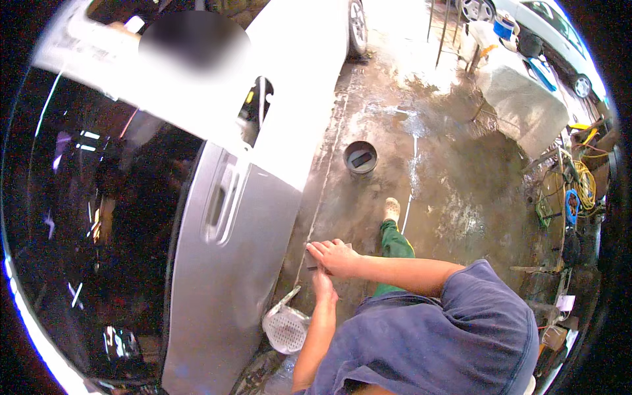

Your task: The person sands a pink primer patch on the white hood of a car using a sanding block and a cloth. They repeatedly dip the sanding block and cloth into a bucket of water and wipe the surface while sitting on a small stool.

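My right hand [337, 257] and my left hand [322, 286] are together in front of my body, beside the lower side of a grey car door [230, 296]. Between them is a small, flat grey-brown piece [311, 257], perhaps a folded sheet of abrasive paper. The right fingers lie over it from above. My left hand grips it from below, its fingers partly hidden. Neither hand touches the door. A dark bucket [374, 168] stands on the wet floor ahead, with a dark block lying inside it.
A white perforated stool [286, 331] stands close to my left forearm. Further up the car are its door handle [220, 205] and white bodywork [289, 99]. To the right, a covered table [520, 99] and coiled yellow hoses [584, 186] line the wet concrete floor [454, 178].
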Demonstrator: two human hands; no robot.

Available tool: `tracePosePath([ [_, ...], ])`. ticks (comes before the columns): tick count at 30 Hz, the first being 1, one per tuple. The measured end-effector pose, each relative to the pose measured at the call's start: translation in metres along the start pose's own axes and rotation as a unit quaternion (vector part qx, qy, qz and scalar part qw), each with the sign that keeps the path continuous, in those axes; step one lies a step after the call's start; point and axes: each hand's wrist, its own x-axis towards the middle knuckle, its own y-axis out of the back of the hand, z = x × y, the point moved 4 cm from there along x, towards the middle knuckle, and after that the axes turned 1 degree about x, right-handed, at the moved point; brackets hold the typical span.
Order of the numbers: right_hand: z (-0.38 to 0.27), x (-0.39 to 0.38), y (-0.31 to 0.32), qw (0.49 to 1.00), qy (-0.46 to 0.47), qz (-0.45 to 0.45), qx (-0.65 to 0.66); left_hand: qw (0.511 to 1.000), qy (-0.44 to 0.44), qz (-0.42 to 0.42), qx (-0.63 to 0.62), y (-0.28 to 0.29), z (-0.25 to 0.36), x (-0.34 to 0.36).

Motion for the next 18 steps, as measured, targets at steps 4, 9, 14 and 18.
tracePosePath([
  [4, 0.034, -0.007, -0.069, 0.97, -0.108, -0.08, 0.204, 0.969, 0.213, 0.087, 0.084, 0.029, -0.029, -0.034],
  [9, 0.213, -0.056, -0.123, 0.872, -0.308, -0.051, 0.377, 0.744, 0.317, -0.255, 0.53, 0.048, -0.147, -0.058],
  [14, 0.373, -0.116, -0.15, 0.686, -0.54, 0.095, 0.478, 0.618, 0.414, -0.314, 0.591, -0.043, -0.066, -0.063],
  [18, 0.415, -0.125, -0.168, 0.476, -0.55, 0.187, 0.66, 0.747, 0.463, -0.269, 0.394, -0.04, 0.014, -0.082],
])
